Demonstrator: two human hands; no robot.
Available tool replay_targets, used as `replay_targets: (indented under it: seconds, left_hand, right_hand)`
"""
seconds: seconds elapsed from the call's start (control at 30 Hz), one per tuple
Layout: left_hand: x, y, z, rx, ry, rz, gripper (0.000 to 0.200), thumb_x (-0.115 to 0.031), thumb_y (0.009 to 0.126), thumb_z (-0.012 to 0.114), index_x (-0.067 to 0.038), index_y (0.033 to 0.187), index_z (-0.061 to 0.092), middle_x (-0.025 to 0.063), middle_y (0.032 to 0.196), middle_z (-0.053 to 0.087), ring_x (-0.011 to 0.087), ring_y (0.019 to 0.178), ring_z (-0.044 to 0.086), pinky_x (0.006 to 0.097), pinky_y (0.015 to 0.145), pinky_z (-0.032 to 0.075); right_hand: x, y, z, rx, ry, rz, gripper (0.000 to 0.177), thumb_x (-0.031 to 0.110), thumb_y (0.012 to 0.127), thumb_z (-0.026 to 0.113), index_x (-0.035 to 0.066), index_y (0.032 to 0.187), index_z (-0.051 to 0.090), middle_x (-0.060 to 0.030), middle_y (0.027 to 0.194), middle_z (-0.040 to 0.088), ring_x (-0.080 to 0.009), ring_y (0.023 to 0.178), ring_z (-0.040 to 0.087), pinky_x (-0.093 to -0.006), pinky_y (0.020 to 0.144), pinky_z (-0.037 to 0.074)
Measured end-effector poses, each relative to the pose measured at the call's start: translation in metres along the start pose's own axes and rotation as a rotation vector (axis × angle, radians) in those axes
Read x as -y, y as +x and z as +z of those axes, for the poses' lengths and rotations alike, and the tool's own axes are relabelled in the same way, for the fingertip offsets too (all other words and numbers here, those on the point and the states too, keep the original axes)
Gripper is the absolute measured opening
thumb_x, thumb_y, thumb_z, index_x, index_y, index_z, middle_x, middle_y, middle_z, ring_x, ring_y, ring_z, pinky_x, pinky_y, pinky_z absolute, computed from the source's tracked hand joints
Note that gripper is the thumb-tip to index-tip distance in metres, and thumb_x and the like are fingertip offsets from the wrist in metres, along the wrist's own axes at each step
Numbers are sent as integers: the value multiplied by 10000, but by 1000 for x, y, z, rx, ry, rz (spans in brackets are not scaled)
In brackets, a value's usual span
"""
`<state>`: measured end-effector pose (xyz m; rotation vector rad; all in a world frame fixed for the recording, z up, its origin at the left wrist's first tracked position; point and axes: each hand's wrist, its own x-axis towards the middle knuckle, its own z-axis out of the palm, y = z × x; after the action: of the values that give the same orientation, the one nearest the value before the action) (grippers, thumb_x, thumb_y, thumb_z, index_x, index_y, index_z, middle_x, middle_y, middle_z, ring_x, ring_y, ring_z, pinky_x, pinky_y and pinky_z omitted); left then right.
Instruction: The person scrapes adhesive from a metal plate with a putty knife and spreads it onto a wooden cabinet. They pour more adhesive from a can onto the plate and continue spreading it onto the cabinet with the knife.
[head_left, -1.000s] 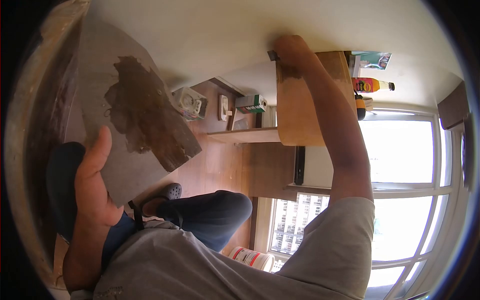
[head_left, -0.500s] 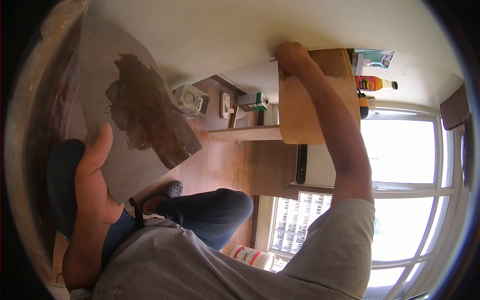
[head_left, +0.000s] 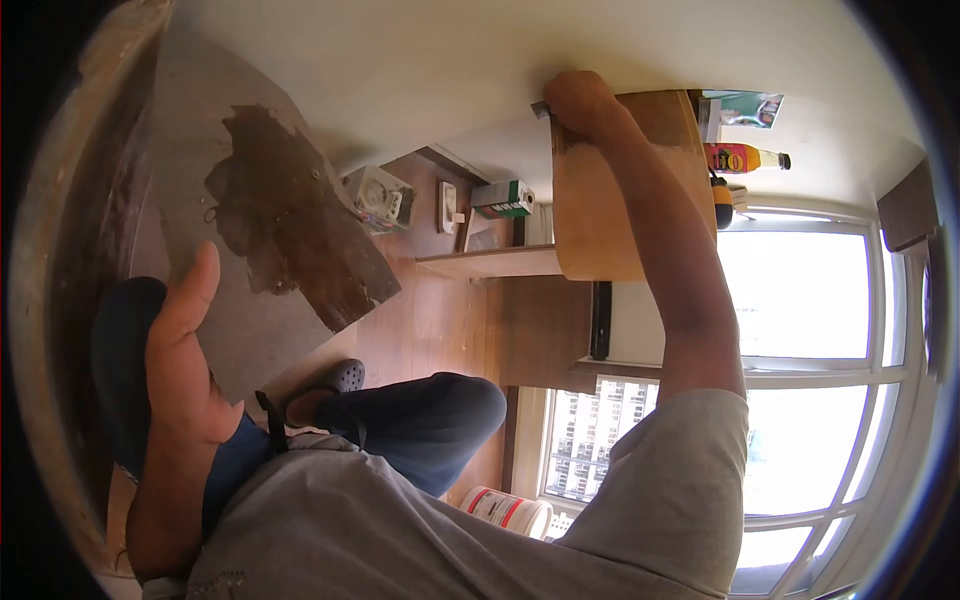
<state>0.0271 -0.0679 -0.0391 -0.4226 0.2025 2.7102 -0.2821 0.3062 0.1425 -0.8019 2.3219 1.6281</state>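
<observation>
A flat grey sheet with a wet-looking dark brown patch rests in my left hand, whose thumb lies over its near edge while the other fingers are hidden beneath. At the upper right, my right hand is closed at the corner of a light wooden panel. A small dark flat tool sticks out from its fingers. The top strip of the panel is darker brown than the rest.
Beyond the panel stand a bottle with a pink label and a black-and-yellow object. A green-and-white can and a clear box are on the wooden floor. A white bucket sits near the window.
My right hand has shifted slightly up and left along the panel's corner, and more of the small tool shows. My left hand and the sheet are nearly unmoved.
</observation>
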Motion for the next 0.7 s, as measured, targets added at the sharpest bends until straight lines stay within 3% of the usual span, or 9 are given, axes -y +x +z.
replay_targets:
  seconds: [0.23,0.53,0.6,0.7]
  left_hand:
    - [-2,-2,-3,-19,-9,5,407,-287,1054,541,-34,1373,539,95,1300,642,239,1177,632,400,1025,492]
    - [-1,1,-1,-4,-28,-5,408,-280,1050,554,-39,1379,541,87,1294,647,228,1166,637,386,1020,499]
    - [0,1,0,-10,-26,-4,408,-278,1049,554,-38,1379,541,87,1294,647,227,1165,637,384,1019,499]
    - [1,0,0,-25,-23,0,406,-278,1048,556,-35,1374,546,87,1289,649,226,1160,639,380,1015,500]
  right_hand:
    - [32,-23,-19,185,-22,-53,117,104,837,663,83,866,774,-118,967,760,-299,945,736,-416,804,592]
    - [20,-58,-40,97,94,-35,122,147,839,673,73,858,768,-132,854,739,-310,883,729,-422,771,583]
    - [17,-57,-30,-44,-80,-38,127,160,849,667,80,850,765,-136,859,737,-306,880,729,-432,769,582]
    - [15,-45,-17,-21,-90,-44,125,161,846,668,76,825,758,-151,882,732,-298,868,730,-433,771,579]
